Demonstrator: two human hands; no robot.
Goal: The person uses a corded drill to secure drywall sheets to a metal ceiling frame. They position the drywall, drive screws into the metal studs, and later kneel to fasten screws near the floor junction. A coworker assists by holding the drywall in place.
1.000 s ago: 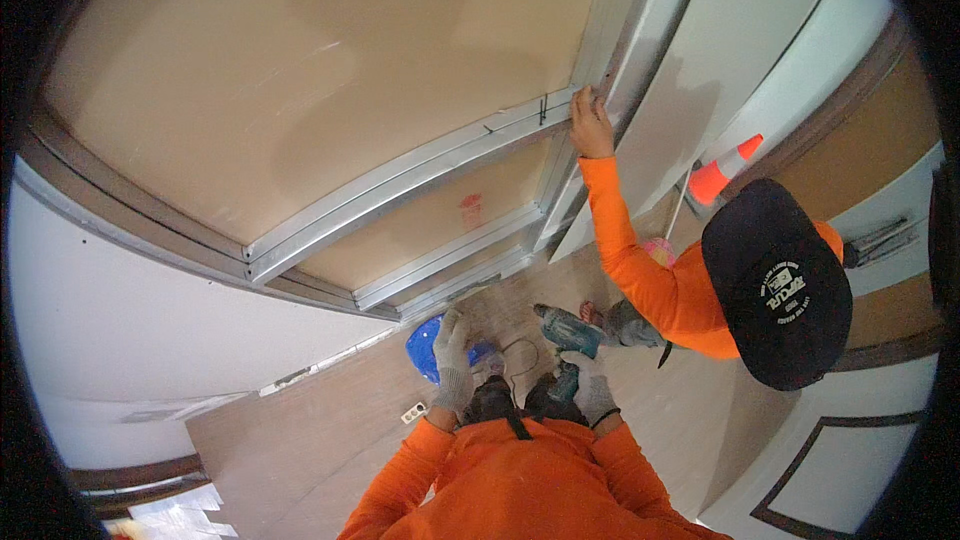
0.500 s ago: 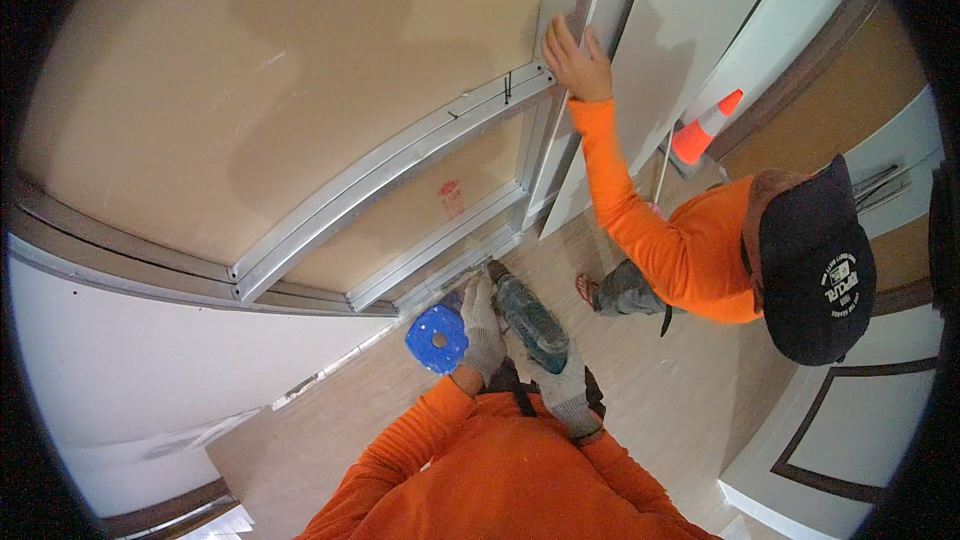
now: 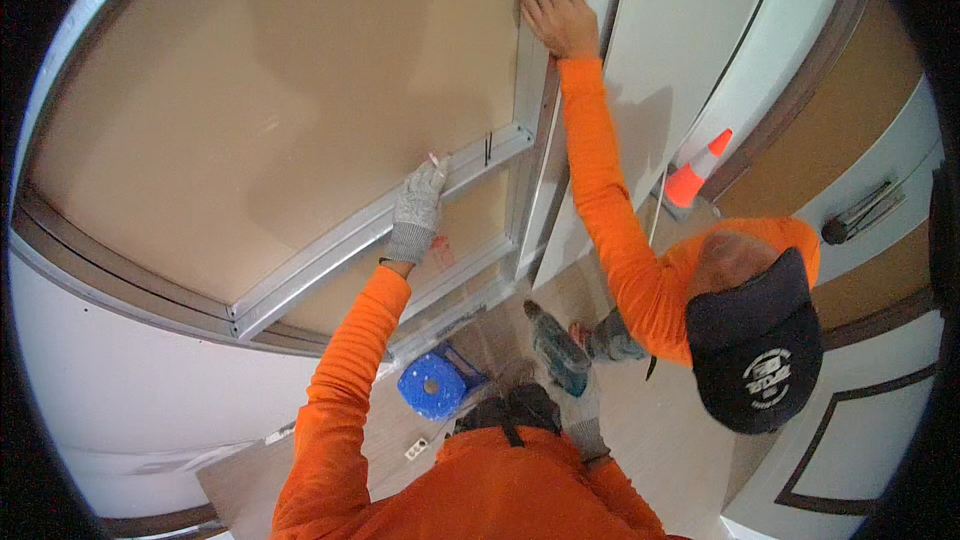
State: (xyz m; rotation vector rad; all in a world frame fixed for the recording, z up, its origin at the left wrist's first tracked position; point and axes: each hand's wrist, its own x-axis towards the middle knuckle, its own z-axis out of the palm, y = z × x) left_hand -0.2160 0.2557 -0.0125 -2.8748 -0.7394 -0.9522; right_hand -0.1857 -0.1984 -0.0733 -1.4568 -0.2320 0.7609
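My left hand (image 3: 420, 202), in a grey knit glove, reaches up to the metal stud rail (image 3: 345, 252) on the wall frame. Its fingers come together at the rail's upper edge, around a small pale-and-reddish bit too small to name. Right of them, two thin dark nails or screws (image 3: 488, 148) lie on the rail. Low in front of my body, my gloved right hand (image 3: 582, 408) grips a dark green power drill (image 3: 560, 355), its nose pointing away from me toward the wall. The drill is slightly blurred, and its handle is hidden by the glove.
A blue plastic stool (image 3: 432, 387) stands by the wall base, with a white power strip (image 3: 416, 449) on the floor nearby. At right, a co-worker in a dark cap (image 3: 755, 340) presses a bare hand (image 3: 560, 15) against the upright stud. Behind stands an orange-and-white cone (image 3: 697, 175).
My left hand has left the drill's side and risen to the rail. The drill stays in my right hand, slightly lower and further right. The co-worker's head has moved nearer; their hand is higher on the stud.
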